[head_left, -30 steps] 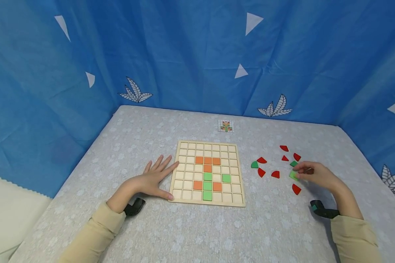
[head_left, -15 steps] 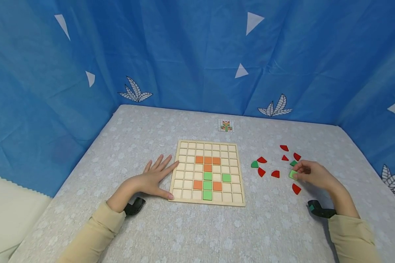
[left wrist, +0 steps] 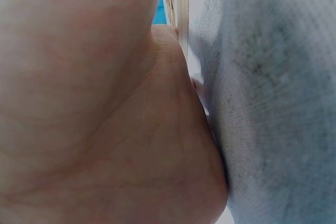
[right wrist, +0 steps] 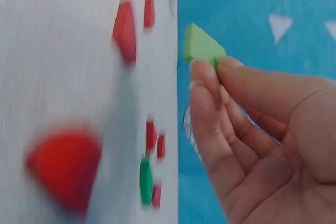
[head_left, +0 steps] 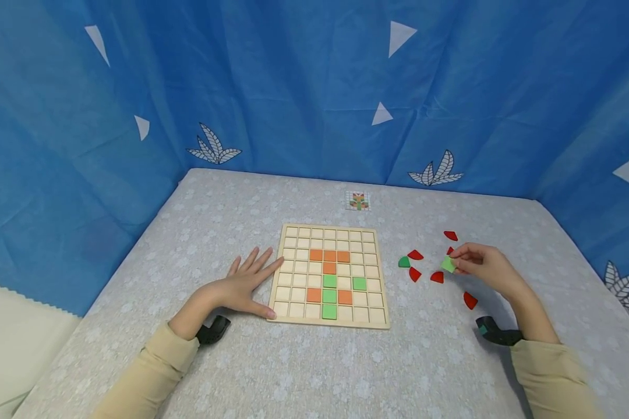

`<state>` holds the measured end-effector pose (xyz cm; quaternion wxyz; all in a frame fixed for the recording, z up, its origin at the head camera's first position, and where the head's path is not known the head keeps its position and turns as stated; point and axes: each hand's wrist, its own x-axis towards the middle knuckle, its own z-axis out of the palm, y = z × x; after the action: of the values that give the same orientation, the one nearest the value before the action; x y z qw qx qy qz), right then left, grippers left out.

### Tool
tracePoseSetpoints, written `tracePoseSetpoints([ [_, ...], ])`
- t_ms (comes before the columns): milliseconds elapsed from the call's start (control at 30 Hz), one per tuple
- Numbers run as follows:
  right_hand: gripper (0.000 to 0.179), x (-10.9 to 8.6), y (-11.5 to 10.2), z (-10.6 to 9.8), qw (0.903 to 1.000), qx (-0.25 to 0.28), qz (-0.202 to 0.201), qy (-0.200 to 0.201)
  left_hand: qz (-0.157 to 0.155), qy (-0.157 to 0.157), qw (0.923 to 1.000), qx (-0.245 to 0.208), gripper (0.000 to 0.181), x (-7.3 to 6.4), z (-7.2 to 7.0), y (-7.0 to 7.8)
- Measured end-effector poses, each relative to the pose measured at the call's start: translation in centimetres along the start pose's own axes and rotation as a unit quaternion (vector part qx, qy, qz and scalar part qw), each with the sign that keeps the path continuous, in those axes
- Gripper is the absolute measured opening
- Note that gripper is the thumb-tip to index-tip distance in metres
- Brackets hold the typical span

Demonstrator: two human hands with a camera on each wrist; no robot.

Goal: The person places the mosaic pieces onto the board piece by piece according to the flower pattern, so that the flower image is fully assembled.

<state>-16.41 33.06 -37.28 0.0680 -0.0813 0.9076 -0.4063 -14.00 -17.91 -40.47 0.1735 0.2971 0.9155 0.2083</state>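
Note:
My right hand point(head_left: 486, 267) pinches a light green square tile point(head_left: 448, 264) between thumb and fingertips. In the right wrist view the same tile point(right wrist: 202, 45) is held above the tablecloth, one corner pointing up. My left hand point(head_left: 243, 285) lies with fingers spread at the left edge of the wooden grid board point(head_left: 297, 322), thumb and a fingertip touching its frame. Orange tiles point(head_left: 329, 268) and light green tiles point(head_left: 329, 297) sit in several cells of the board. The left wrist view is mostly filled by the palm point(left wrist: 142, 145).
Red quarter-circle pieces point(head_left: 470, 301) and a dark green piece point(head_left: 404, 262) lie scattered right of the board; some are hidden behind my right hand. A small pattern card point(head_left: 358, 201) lies behind the board. A blue curtain point(head_left: 304, 87) hangs along the table's back and left.
My right hand has lifted the light green tile off the table and carried it left, toward the board. The left hand stays in place on the board's edge.

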Motion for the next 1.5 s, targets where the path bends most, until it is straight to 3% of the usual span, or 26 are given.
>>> tracePoseSetpoints([
  [333, 0.018, 2.9, -6.0, 5.7, 0.9955, 0.079, -0.052, 0.000, 0.000, 0.002, 1.0000, -0.002, 0.110, -0.1, 0.0, -0.1],
  [633, 0.012, 4.7, -10.9, 12.1, 0.9825, 0.146, -0.100, -0.059, 0.004, -0.001, 1.0000, 0.008, 0.111, 0.1, 0.0, -0.1],
  [867, 0.006, 5.8, -13.2, 16.0, 0.9762, 0.104, -0.158, -0.106, 0.005, 0.002, 1.0000, 0.006, 0.111, 0.1, 0.1, -0.2],
  [1033, 0.004, 6.7, -13.9, 18.0, 0.9749, 0.084, -0.164, -0.125, 0.001, 0.001, 1.0000, 0.009, 0.111, 0.2, 0.3, -0.2],
  [1500, 0.003, 7.1, -15.0, 20.4, 0.9754, 0.020, -0.184, -0.120, 0.002, 0.001, 1.0000, 0.009, 0.110, 0.2, 0.2, -0.2],
])
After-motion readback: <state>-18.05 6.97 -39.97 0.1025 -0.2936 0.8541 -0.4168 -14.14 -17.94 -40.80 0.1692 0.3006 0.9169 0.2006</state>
